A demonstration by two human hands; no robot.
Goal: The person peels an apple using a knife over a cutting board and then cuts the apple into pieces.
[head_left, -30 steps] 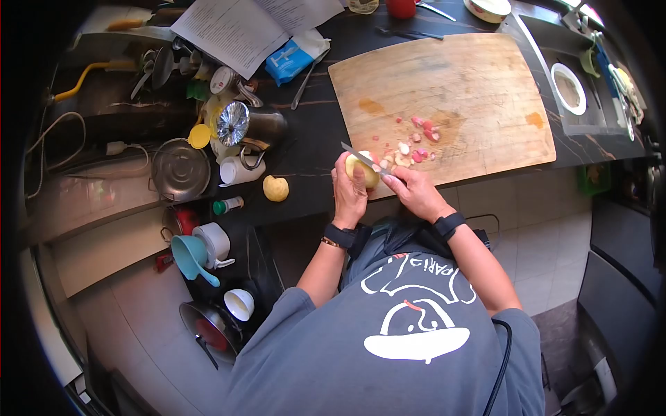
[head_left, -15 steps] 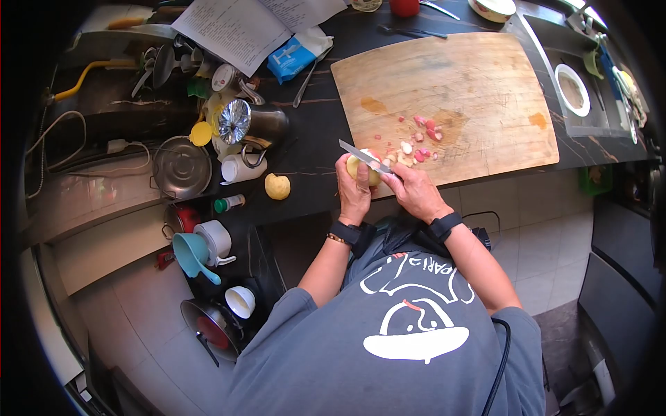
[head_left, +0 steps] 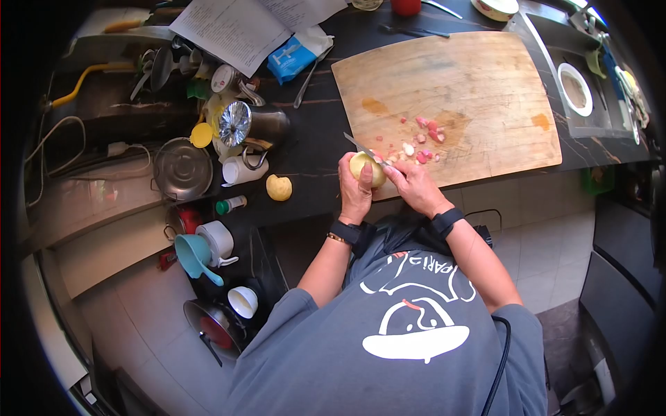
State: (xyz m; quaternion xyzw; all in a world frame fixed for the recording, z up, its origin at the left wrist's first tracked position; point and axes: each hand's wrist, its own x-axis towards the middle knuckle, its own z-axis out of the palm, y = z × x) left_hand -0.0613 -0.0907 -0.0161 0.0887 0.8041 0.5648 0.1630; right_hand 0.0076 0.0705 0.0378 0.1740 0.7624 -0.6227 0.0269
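Observation:
In my left hand [head_left: 355, 188] is a round, pale-yellow peeled fruit [head_left: 362, 166] that looks like an apple. My fingers wrap around it over the near left edge of the cutting board [head_left: 485, 90]. My right hand [head_left: 416, 186] grips a knife [head_left: 361, 147], its blade lying across the fruit and pointing up and left. The knife's handle is mostly hidden by my fingers. Red and whitish scraps [head_left: 423, 139] lie on the board just beyond my hands. A second peeled apple [head_left: 279, 187] rests on the dark counter to the left, with a hollow in its side.
Left of the board stand a metal pitcher [head_left: 267, 126], a white cup [head_left: 243, 169] and a green-capped bottle [head_left: 230, 205]. Behind lie a blue packet [head_left: 291, 59], printed sheets [head_left: 232, 31] and dark cutlery [head_left: 416, 31]. The sink [head_left: 548, 48] is at right.
The knife blade has shifted slightly across the apple and more of its pale surface shows. Both hands stay at nearly the same place, still gripping.

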